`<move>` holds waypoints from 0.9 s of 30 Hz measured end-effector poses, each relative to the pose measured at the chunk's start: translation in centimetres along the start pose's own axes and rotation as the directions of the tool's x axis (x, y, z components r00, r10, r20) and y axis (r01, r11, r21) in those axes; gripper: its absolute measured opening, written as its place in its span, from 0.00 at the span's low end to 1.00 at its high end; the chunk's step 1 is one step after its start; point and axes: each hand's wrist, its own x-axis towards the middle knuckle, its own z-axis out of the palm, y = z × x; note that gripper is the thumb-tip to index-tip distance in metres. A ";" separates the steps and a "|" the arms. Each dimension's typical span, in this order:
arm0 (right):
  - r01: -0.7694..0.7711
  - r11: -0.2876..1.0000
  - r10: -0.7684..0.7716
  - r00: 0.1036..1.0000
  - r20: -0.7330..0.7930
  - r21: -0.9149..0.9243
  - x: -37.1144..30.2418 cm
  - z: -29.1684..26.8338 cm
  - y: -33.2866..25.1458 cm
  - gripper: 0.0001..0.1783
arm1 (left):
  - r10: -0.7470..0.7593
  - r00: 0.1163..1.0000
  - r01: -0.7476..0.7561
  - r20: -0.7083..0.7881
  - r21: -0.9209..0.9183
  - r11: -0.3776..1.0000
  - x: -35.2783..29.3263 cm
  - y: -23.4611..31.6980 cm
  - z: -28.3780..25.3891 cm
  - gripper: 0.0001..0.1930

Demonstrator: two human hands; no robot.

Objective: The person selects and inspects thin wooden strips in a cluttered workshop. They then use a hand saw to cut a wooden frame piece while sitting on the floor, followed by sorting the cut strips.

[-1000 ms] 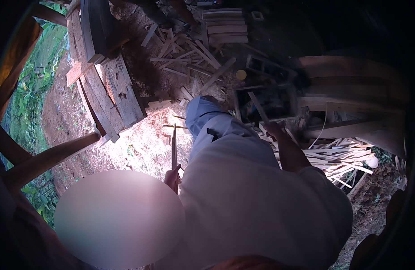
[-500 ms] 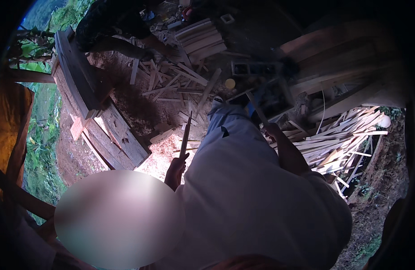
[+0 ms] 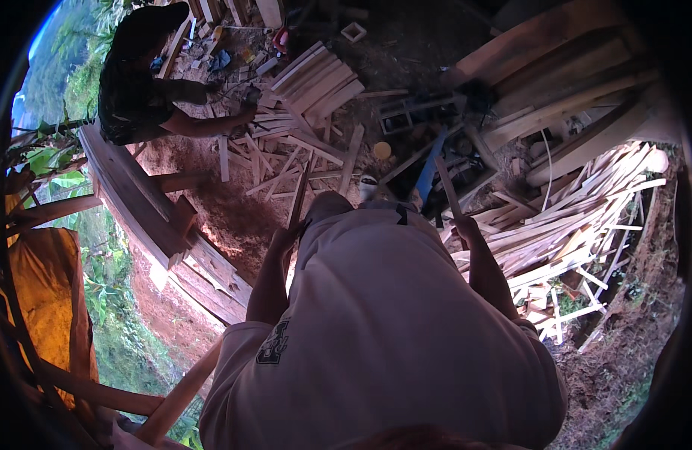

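Observation:
My left hand [image 3: 286, 240] is closed around a narrow wooden strip [image 3: 299, 191], which points away from me beside my left leg. A second wooden strip [image 3: 446, 180] rises from my right hand [image 3: 466, 227], whose fingers wrap its near end. The two strips are apart, one on each side of my body. Just left of the right strip is a long blue flat piece [image 3: 430, 171], by a dark open frame [image 3: 473, 169]. My shirt hides part of the ground between my hands.
A co-worker [image 3: 140, 82] bends over scattered offcuts at the far left, one arm reaching toward them. Thick planks [image 3: 136, 195] stand along the left side. Stacked boards [image 3: 316, 82] lie ahead. To the right is a large heap of strips [image 3: 563, 232] below big timbers [image 3: 563, 82].
The view has shifted, bringing more of the co-worker into sight. My left hand and its strip now appear farther forward. Both hands keep hold of their strips.

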 end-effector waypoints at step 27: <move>-0.379 0.849 0.443 0.890 -0.104 0.368 -0.7 2.8 -21.6 0.17 | 0.007 0.952 -0.098 0.305 0.285 0.954 28.7 41.9 -15.8 0.31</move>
